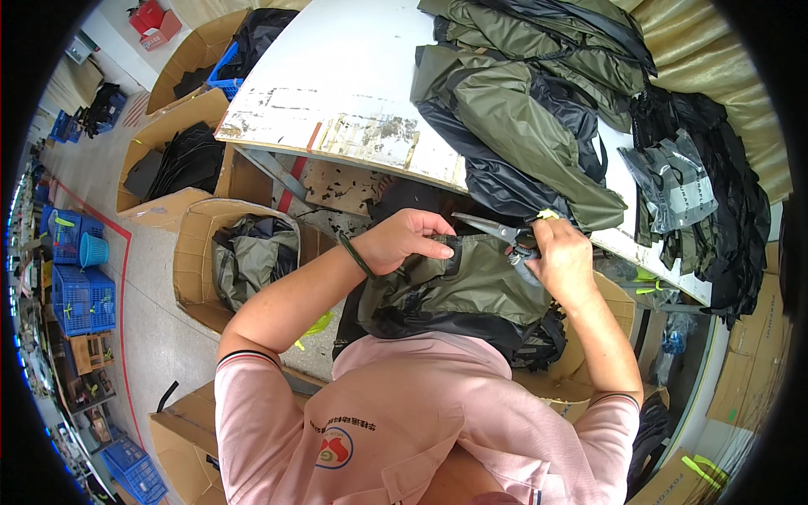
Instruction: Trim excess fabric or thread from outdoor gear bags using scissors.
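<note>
My left hand (412, 240) pinches the upper edge of an olive-green and black sewn fabric piece (463, 295) that lies over my lap. Whether it is a bag or a garment I cannot tell. In my right hand (560, 257) is a pair of scissors (486, 225) with dark handles. Their blades point left toward my left hand, just above the fabric's edge. A small yellow-green bit (548, 215) shows at the fingers of my right hand.
Olive and black fabric pieces (522, 118) pile over the edge of the white worktable (337, 67) before me. A clear plastic bag (676, 189) lies at right. Open cartons (181, 202) with dark pieces stand at left. Blue crates (82, 299) stand farther left.
</note>
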A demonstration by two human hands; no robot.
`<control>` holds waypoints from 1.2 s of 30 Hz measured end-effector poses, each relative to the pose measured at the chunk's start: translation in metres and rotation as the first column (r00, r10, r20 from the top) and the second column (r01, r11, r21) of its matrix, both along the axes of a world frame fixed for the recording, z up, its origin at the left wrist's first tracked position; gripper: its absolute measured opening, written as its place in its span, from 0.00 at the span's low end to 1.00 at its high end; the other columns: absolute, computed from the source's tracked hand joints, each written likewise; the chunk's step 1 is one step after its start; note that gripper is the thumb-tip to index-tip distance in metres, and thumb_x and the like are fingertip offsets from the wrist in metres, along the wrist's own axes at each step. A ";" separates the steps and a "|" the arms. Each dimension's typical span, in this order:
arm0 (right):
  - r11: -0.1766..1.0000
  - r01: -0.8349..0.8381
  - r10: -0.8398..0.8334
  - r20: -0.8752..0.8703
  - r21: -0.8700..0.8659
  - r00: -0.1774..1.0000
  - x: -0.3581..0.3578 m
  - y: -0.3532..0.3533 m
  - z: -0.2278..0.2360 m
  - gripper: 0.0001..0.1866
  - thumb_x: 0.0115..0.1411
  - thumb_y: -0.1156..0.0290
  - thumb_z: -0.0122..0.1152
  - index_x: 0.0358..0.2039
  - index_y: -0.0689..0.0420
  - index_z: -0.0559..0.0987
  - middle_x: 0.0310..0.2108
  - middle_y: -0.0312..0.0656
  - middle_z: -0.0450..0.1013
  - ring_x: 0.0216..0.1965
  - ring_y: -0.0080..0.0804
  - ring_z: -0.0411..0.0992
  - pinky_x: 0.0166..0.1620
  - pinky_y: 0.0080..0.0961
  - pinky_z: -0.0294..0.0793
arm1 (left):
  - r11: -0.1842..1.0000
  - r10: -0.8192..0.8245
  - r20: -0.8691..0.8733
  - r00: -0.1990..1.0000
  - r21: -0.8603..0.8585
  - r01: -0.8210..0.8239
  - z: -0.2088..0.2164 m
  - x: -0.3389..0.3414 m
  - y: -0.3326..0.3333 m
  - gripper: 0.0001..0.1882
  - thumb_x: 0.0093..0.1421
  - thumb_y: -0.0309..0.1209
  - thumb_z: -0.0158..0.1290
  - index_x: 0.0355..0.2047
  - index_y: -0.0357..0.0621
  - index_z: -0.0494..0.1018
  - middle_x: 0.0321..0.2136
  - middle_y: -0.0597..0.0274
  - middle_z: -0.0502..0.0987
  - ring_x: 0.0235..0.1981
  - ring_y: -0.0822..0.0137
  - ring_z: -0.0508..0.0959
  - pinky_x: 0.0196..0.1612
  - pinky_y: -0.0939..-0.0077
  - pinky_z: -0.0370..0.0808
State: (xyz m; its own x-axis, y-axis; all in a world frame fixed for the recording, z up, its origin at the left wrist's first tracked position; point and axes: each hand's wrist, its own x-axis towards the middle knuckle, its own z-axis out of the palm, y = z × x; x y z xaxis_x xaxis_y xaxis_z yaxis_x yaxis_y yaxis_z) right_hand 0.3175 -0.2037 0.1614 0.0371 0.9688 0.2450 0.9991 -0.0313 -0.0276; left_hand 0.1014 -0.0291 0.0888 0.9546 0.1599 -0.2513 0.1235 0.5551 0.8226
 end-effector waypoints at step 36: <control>0.914 0.404 -0.069 -0.968 0.036 0.243 -0.074 0.022 -0.054 0.10 0.53 0.82 0.61 0.33 0.59 0.70 0.27 0.36 0.73 0.30 0.19 0.70 0.34 0.19 0.70 | 0.560 0.344 0.225 0.911 0.730 -0.392 0.003 0.013 -0.040 0.08 0.51 0.21 0.59 0.30 0.36 0.71 0.27 0.61 0.74 0.30 0.74 0.75 0.36 0.80 0.71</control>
